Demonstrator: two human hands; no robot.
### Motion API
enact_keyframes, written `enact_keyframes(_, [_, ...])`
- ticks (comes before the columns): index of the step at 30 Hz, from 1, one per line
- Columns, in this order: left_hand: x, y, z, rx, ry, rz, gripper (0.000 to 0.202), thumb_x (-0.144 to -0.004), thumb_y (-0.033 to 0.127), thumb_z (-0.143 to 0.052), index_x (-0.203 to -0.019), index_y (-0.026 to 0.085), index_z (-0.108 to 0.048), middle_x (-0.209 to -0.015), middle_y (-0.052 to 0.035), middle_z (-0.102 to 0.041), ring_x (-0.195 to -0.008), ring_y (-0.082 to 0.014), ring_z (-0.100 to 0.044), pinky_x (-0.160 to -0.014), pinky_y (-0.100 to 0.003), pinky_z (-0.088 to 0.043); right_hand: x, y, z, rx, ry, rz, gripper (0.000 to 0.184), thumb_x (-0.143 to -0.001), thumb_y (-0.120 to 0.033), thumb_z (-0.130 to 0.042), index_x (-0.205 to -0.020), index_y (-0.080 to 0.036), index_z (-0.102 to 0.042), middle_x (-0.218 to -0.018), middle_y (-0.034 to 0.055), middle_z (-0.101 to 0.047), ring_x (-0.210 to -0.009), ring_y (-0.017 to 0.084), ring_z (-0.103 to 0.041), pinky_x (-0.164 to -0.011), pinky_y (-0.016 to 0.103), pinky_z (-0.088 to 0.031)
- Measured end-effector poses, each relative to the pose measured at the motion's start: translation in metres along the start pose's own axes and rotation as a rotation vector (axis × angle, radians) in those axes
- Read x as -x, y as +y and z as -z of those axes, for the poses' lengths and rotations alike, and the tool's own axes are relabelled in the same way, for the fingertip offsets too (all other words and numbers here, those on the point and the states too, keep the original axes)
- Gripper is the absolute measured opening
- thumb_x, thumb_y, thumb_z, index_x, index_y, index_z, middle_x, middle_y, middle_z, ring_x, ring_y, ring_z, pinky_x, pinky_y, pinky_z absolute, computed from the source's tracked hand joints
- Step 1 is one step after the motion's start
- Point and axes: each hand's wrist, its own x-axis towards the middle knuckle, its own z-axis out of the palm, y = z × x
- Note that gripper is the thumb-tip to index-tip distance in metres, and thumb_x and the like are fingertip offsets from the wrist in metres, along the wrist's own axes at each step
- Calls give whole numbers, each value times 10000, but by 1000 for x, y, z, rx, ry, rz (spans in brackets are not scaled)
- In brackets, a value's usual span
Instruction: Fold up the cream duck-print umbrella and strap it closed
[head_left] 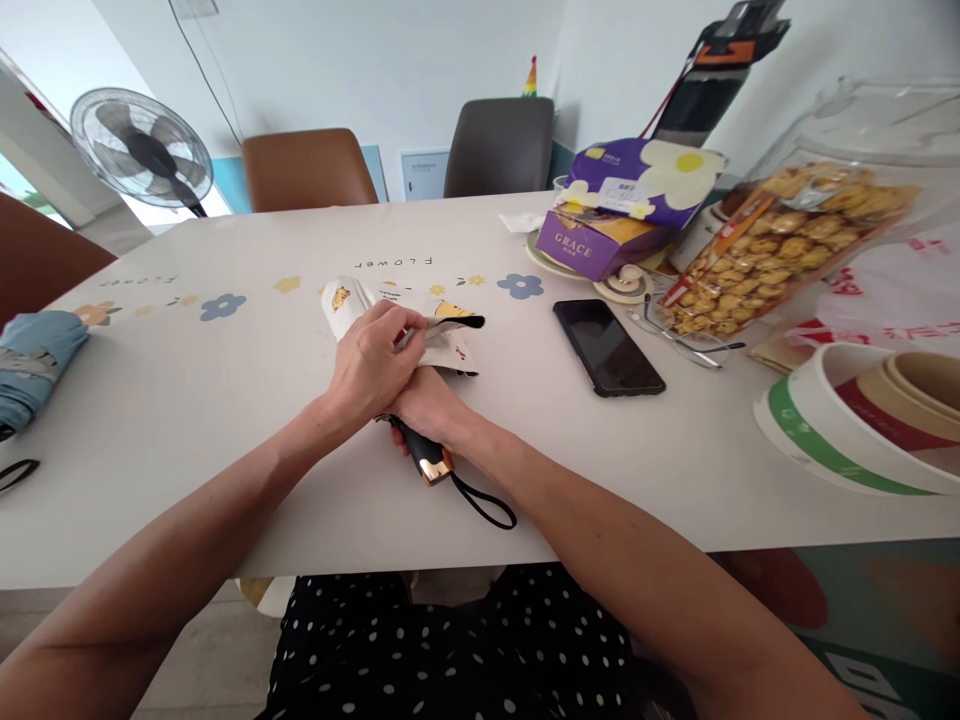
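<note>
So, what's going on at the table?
A person sits at the white table handling a folded umbrella. The right hand has a grip on its black handle, and the left hand pinches the white canopy fabric from above. The wrist strap lies loose on the table. A black phone, a snack bag and a blue umbrella lie nearby, untouched.

Two folded umbrellas are resting on the one table (225,430): a white umbrella (352,298) and a blue umbrella (34,360). Three chairs are standing around it: the left brown chair (37,260), the back brown chair (307,170) and the grey chair (499,145). One fan (142,150), one black phone (607,347), one pair of glasses (675,335) and one snack bag (787,240) are also showing.
</note>
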Motion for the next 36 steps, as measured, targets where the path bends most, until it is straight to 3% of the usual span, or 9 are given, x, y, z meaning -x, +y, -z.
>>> enact_keyframes(36, [0,1,0,73,-20,-2,142,-774,187,-486,-794,190,-626,-885,-22,-626,-741,-132,-551,-658,-264,-429,-4,6,-1,44,28,-7,55,-655,-151,-528,-629,-150,-479,-407,1,-492,-342,138,-494,-298,238,-440])
